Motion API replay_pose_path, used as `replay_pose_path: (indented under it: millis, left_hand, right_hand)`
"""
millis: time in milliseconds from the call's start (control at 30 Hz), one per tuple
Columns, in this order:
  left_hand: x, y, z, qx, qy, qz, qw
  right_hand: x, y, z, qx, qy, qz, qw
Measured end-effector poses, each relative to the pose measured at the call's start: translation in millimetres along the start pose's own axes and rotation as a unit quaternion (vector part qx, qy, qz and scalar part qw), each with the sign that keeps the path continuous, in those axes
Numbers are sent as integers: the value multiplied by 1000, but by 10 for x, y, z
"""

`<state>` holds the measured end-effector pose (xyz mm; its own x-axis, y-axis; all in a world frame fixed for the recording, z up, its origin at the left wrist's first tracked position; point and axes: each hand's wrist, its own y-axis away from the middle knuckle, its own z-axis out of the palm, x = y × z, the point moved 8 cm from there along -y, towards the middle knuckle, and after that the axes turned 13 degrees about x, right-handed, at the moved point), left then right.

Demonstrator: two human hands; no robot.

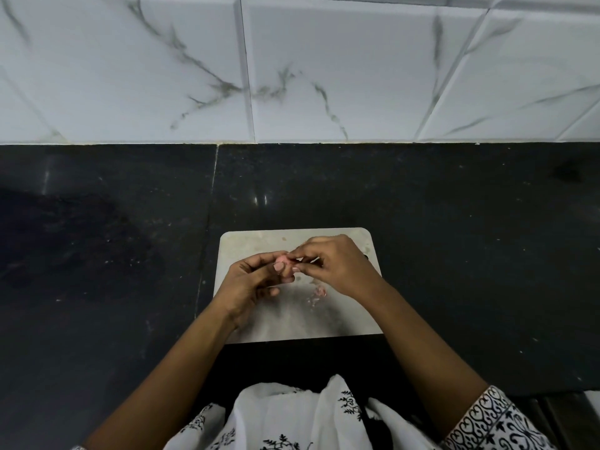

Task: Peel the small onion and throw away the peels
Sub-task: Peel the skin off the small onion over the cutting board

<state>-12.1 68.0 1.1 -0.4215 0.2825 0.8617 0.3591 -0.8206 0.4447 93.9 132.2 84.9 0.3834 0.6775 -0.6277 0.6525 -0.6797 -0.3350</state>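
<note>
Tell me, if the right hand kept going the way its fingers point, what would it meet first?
Probably the small onion, which the right hand pinches; just beyond, the left hand holding it. Depth is unclear from one view.

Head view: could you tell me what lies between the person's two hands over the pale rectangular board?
The small pink onion, pinched by the left hand and right hand, as the head view shows.
</note>
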Motion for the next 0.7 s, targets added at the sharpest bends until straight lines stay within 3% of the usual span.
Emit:
replay_pose_path:
  millis: [400,533,700]
  left_hand:
    - [-13,68,19,-7,-4,-9,1000]
    - [-22,62,-13,6,6,-17,1000]
    - [5,67,-2,5,-10,-14,1000]
  right_hand:
    - [-50,-20,-11,-1,10,-3,1000]
    - [0,8,-10,-36,-23,42,998]
    - [-62,8,11,-33,17,-1,999]
